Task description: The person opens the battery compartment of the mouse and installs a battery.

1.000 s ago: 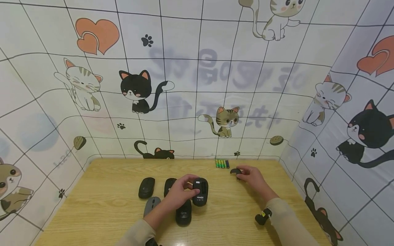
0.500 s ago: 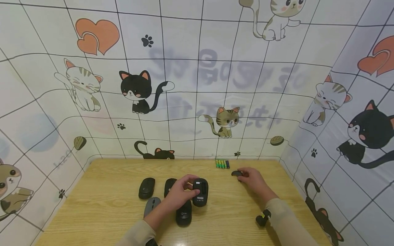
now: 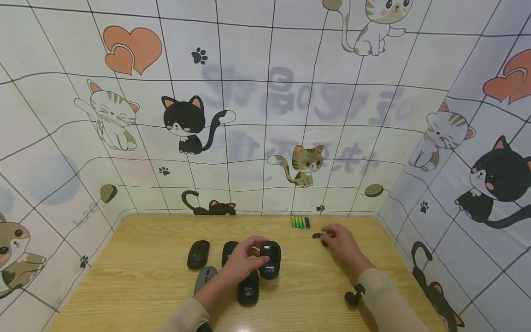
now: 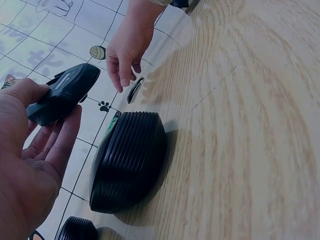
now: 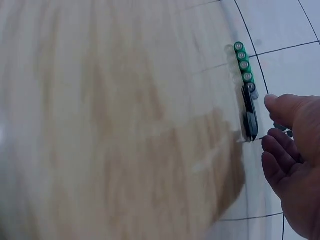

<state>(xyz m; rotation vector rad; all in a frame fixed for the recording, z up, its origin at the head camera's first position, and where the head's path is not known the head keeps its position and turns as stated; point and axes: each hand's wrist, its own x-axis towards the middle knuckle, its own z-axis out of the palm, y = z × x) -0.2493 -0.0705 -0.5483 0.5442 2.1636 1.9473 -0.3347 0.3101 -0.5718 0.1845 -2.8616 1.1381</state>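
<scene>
1. Lowest in the head view, a black mouse (image 3: 248,290) lies on the table (image 3: 137,276) at bottom centre, with a grey mouse (image 3: 204,278) to its left, partly hidden by the left forearm
2. Just above them, in the lower middle of the frame, the left hand (image 3: 244,261) pinches a raised mouse (image 3: 270,262) between thumb and fingers; its underside faces the camera, showing a pale label and a dark slot, and the left wrist view shows it apart from the table
3. This raised mouse should be light, stiff plastic, rather slippery on its smooth shell; the long sides look the best place to hold it, keeping fingers off the slot
4. Slightly farther off, a dark mouse (image 3: 198,254) lies left of centre, and another mouse (image 3: 228,250) shows only partly beyond the left hand
5. Right of centre, the right hand (image 3: 342,241) hangs with loosely bent fingers that seem to hold nothing; whether a fingertip touches the cover I cannot tell
6. By those fingertips is a small black cover (image 5: 251,117), right of centre in the right wrist view; it is probably thin, very light and easily cracked, best lifted by its edges
7. Farthest on the table, four green batteries and a dark one form a row of batteries (image 3: 300,222) before the cat-patterned wall (image 3: 253,184)
</scene>
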